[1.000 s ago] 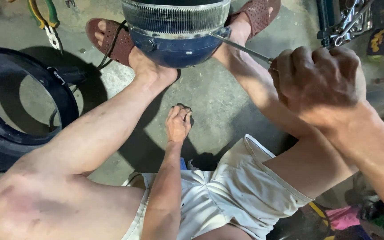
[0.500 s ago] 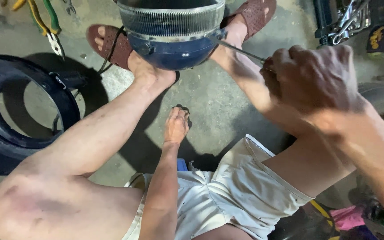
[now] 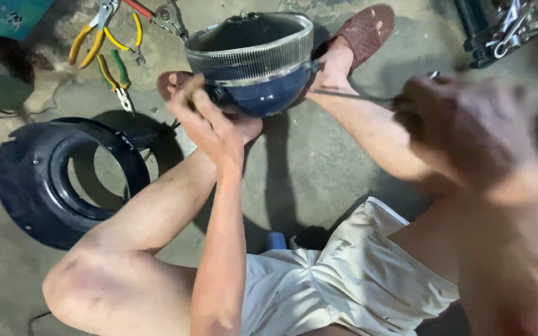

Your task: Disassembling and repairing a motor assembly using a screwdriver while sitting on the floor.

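- Headlamp shell [image 3: 253, 62], blue, ribbed rim, wedged between both feet at 12 o'clock.
- Left hand [image 3: 210, 121], fingers loosely curled, touching the shell's lower left.
- Right hand [image 3: 468, 130], blurred fist around thin metal rod [image 3: 350, 95] at 3 o'clock.

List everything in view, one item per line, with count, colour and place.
headlamp housing: one, blue with a ribbed chrome rim, on the floor between the feet
thin metal tool: one, grey, from right hand to housing
black ring cover: one, floor at left
pliers: several, yellow, green and red handles, top left
sandals: two, brown, on the feet
shorts: one pair, cream, bottom
left hand: at the housing's near side
right hand: blurred, gripping the tool
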